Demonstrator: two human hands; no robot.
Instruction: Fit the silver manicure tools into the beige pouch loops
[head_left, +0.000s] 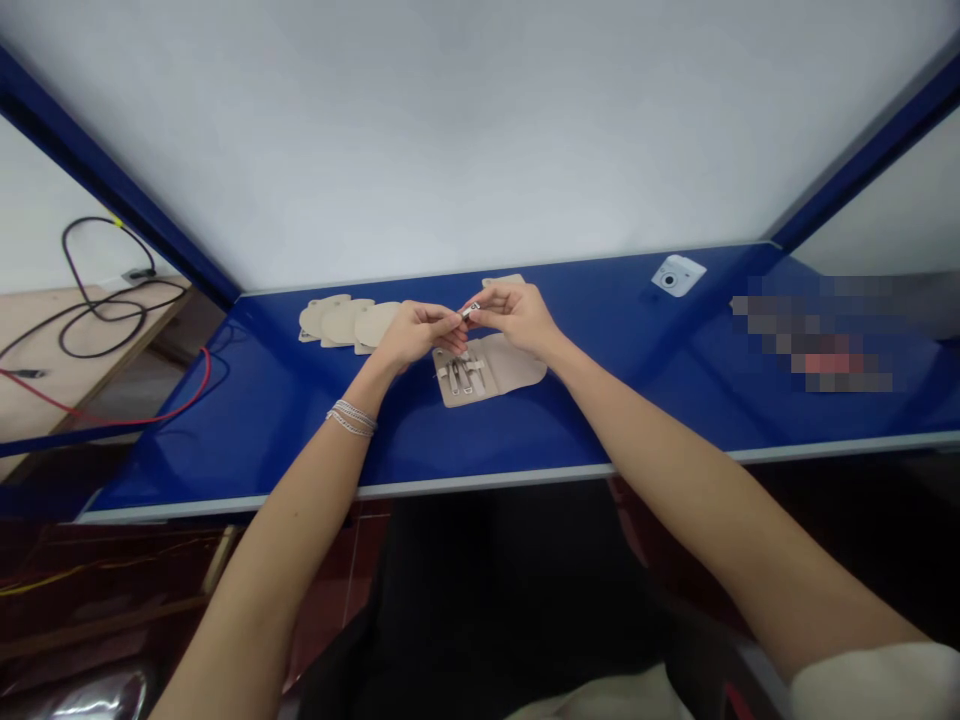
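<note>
Between the fingertips of both hands is a small shiny nail clipper, held above the table. My left hand, with bracelets on its wrist, pinches the clipper's left end. From the other side my right hand grips it with thumb and fingers. Just below the hands lies an opened beige manicure case, its flap spread to the right. Several metal grooming tools sit under straps in its left half. My fingers partly cover the case's upper edge.
Several closed beige cases overlap in a row at the left, and another beige case lies behind my right hand. A white camera-like object is at the back right of the blue table. Cables lie farther left. A patch at right is blurred.
</note>
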